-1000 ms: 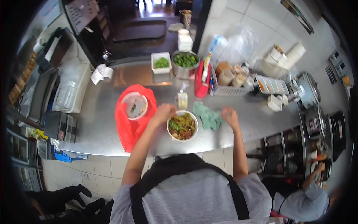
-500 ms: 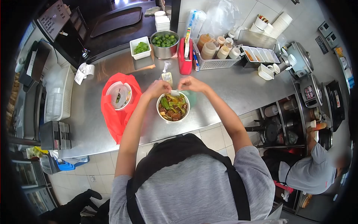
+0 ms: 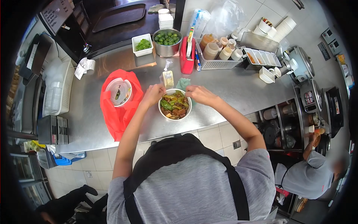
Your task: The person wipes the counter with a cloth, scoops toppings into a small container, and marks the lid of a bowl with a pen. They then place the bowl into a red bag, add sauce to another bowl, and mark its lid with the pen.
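Note:
A round white takeaway bowl [image 3: 175, 118] stands on the steel counter, full of brown braised chunks and green peppers. My left hand [image 3: 154, 94] is at its far left rim, fingers curled in a pinch. At the far right rim my right hand [image 3: 201, 94] pinches in the same way. Whether a clear lid lies over the food I cannot make out. Just beyond the bowl lie a small clear bag with yellowish contents [image 3: 168, 79] and a green cloth [image 3: 183, 83], partly behind my right hand. Left of my forearm, a lidded container [image 3: 119, 92] sits in an open red plastic bag [image 3: 113, 121].
Along the back stand a white tub of chopped greens [image 3: 142, 51], a metal pot of green limes [image 3: 167, 50], a red tape dispenser [image 3: 187, 59] and a grey basket of sauce bottles [image 3: 220, 65]. A co-worker [image 3: 304, 173] works at the right; another person's dark-clothed legs show lower left.
My hands have moved apart, from close together at the bowl's far edge to its left and right sides. The view has shifted slightly. The co-worker's arm has moved a little.

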Action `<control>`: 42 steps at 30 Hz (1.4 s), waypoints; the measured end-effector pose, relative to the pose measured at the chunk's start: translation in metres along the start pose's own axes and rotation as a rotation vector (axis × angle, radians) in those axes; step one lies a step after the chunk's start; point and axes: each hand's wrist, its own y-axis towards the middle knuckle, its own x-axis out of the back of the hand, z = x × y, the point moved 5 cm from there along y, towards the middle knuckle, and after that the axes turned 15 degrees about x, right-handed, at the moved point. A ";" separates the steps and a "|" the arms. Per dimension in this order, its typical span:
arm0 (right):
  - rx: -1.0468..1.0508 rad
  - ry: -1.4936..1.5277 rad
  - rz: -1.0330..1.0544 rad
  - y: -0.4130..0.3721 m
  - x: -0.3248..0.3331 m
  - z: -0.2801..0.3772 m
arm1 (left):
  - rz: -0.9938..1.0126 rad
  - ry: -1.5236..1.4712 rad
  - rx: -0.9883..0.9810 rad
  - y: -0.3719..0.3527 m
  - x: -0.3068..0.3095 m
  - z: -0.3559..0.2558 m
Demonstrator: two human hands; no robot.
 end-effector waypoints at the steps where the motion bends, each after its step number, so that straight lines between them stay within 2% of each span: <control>1: 0.004 0.033 0.024 -0.006 0.003 0.004 | -0.024 0.000 0.028 -0.008 0.001 0.003; 2: 0.007 0.065 0.048 -0.009 0.004 0.006 | -0.048 0.000 0.054 -0.011 0.003 0.005; 5: 0.010 0.107 0.063 0.000 -0.003 -0.005 | 0.159 0.077 0.180 -0.022 0.006 -0.002; 8: 0.130 0.029 0.042 0.030 -0.007 -0.007 | 0.058 0.159 -0.081 -0.014 0.003 -0.035; 12: 0.122 0.088 0.084 0.032 0.003 -0.004 | 0.088 0.188 -0.086 -0.004 -0.004 -0.036; 15: 0.076 0.140 0.103 0.002 0.001 -0.006 | -0.012 0.219 -0.022 -0.013 0.003 -0.025; 17: 0.048 0.201 0.109 -0.016 0.001 0.003 | -0.002 0.181 -0.023 -0.019 0.007 -0.011; 21: 0.051 0.179 0.050 0.000 0.003 0.003 | 0.055 0.279 -0.104 -0.016 -0.002 -0.023; 24: 0.115 0.062 0.051 0.017 0.002 -0.005 | -0.031 0.291 -0.145 -0.012 -0.001 -0.028; 25: 0.067 0.108 0.056 0.015 0.002 -0.009 | -0.032 0.284 -0.109 -0.013 0.001 -0.025; 28: 0.146 0.202 -0.057 -0.005 0.003 -0.005 | -0.021 0.253 -0.020 -0.022 0.010 -0.006; 30: 0.142 0.230 -0.048 -0.006 -0.002 0.000 | 0.021 0.223 -0.002 -0.025 0.012 0.004; 33: 0.118 0.188 0.001 0.009 -0.002 0.002 | -0.020 0.328 -0.189 -0.027 0.015 -0.024; 39: 0.109 0.085 0.058 0.021 -0.001 -0.006 | -0.151 0.228 -0.132 -0.023 0.016 -0.012; 42: 0.059 0.166 -0.013 -0.004 -0.006 -0.002 | -0.036 -0.088 0.201 -0.033 0.022 0.003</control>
